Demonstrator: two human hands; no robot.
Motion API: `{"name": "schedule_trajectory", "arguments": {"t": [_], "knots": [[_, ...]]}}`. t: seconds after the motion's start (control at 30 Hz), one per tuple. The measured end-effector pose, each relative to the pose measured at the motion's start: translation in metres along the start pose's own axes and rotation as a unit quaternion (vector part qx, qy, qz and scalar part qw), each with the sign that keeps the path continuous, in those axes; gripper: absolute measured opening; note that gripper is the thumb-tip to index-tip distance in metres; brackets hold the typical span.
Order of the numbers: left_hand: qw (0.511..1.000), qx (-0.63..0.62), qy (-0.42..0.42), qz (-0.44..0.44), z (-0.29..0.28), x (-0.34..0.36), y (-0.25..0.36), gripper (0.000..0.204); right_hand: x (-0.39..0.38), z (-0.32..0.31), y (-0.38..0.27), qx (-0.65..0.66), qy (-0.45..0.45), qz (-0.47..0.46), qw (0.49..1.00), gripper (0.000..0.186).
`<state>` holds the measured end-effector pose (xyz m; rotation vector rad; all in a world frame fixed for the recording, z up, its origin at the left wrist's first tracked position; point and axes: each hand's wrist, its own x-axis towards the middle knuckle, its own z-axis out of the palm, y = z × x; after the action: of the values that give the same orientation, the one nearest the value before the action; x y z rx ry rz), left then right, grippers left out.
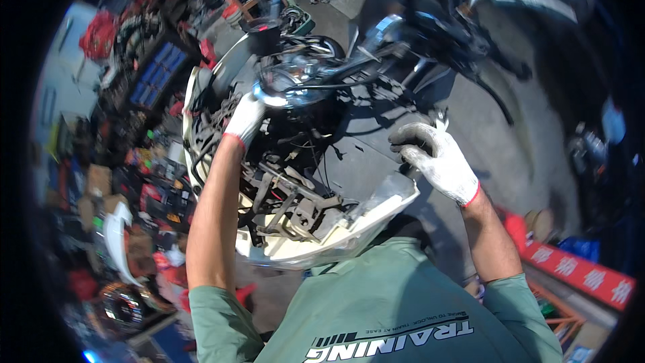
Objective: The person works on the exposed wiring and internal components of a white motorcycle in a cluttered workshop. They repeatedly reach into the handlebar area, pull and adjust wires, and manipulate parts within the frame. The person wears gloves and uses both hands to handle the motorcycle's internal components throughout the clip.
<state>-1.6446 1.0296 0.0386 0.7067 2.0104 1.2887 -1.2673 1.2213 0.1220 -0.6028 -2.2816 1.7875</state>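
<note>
My left hand (246,118), in a white glove with a red cuff, grips the edge of a round chrome-rimmed headlight (289,97). Its fingertips are partly hidden at the rim. The lamp lies at the front of a dark machine with a black lever or bar (353,64). My right hand (440,158), gloved too and soiled on the fingers, hovers right of the machine. Its fingers are curved, apart from the thumb, and I see nothing held between them. Between my arms is a pale cream body shell (295,249) with a metal bracket frame (299,205) and loose cables inside.
A black motorcycle-like vehicle (430,13) stands at the far right of the machine. Cluttered parts and boxes cover the left side, with a blue drawer rack (158,74). A red banner (578,272) lies at lower right. Grey floor (510,134) shows beyond my right hand.
</note>
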Motion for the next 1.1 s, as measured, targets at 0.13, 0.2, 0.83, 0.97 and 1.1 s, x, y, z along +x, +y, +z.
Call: {"name": "schedule_trajectory", "arguments": {"t": [0.13,0.2,0.83,0.97,1.1], "knots": [[0.995,0.086,0.040,0.017,-0.036,-0.021,-0.020,0.030,-0.034,0.004,0.035,0.093,0.078,-0.085,0.989,0.024],[0.994,0.095,0.046,-0.035,-0.025,-0.036,0.007,0.031,-0.041,0.017,0.063,0.142,0.127,-0.134,0.973,0.020],[0.922,0.376,0.071,0.064,0.041,-0.052,0.032,0.038,-0.072,0.087,0.134,0.215,0.363,-0.308,0.853,0.023],[0.897,0.423,0.077,0.098,0.047,-0.038,0.029,0.032,-0.067,0.087,0.136,0.220,0.374,-0.300,0.850,0.019],[0.908,0.392,0.107,0.099,0.061,-0.039,0.036,0.034,-0.067,0.089,0.131,0.261,0.319,-0.295,0.862,0.018]]}}
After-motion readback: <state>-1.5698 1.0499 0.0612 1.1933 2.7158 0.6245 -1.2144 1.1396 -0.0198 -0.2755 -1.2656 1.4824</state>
